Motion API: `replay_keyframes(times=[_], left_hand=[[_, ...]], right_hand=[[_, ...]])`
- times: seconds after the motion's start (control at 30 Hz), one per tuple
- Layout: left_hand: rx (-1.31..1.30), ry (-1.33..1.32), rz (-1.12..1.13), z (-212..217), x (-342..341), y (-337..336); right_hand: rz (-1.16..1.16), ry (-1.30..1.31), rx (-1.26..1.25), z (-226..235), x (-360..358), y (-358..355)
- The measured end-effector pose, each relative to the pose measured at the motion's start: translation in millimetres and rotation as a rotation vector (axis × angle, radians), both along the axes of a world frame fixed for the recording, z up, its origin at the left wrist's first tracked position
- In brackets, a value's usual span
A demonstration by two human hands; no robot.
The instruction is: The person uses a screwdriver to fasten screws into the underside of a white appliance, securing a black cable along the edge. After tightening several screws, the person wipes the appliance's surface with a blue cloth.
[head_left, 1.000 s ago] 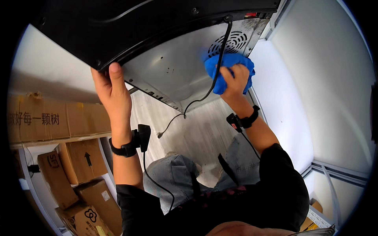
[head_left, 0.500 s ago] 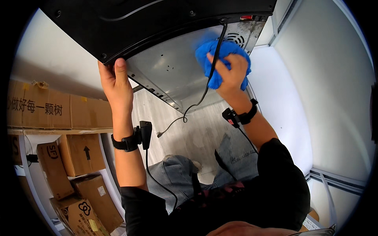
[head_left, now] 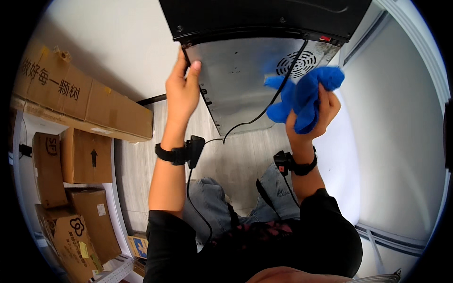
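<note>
My left hand (head_left: pixel 183 89) grips the left edge of a black appliance (head_left: pixel 264 16) that is tipped up so its bare metal panel (head_left: pixel 236 80) faces me. A round vent grille (head_left: pixel 296 62) sits in that panel at the upper right. My right hand (head_left: pixel 311 115) is closed on a bunched blue cloth (head_left: pixel 302 92), held just below the grille and off the metal. A black power cord (head_left: pixel 264 111) hangs from the appliance's top edge down across the panel toward the floor. Both wrists wear black bands with small devices.
Several brown cardboard boxes (head_left: pixel 85 155) are stacked along the left. A pale wood-look floor (head_left: pixel 236 160) lies below the appliance. A white wall (head_left: pixel 391 141) and frame run down the right side. My knees in jeans (head_left: pixel 207 203) show beneath my arms.
The view has swung, so the appliance now sits higher and more centred. My right hand with the blue cloth has come off the vent grille and dropped lower right. My left hand keeps its grip.
</note>
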State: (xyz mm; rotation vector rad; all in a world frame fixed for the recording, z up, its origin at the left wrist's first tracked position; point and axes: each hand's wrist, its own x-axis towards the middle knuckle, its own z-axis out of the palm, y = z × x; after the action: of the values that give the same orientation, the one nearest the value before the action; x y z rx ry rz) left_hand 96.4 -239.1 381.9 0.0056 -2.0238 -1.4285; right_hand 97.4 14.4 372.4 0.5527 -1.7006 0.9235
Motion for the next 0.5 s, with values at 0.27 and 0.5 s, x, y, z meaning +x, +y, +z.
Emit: replay_keyframes(times=[0.27,0.5], left_hand=[[-0.036,-0.062,0.105,-39.9,6.4,3.6],[0.076,-0.1,0.071,-44.2,4.5,-6.8]], right_hand=[[-0.012,0.142,0.327,11.5,-21.7,-131.2],[0.062,0.129,0.452,-0.3,-39.5,-97.1]])
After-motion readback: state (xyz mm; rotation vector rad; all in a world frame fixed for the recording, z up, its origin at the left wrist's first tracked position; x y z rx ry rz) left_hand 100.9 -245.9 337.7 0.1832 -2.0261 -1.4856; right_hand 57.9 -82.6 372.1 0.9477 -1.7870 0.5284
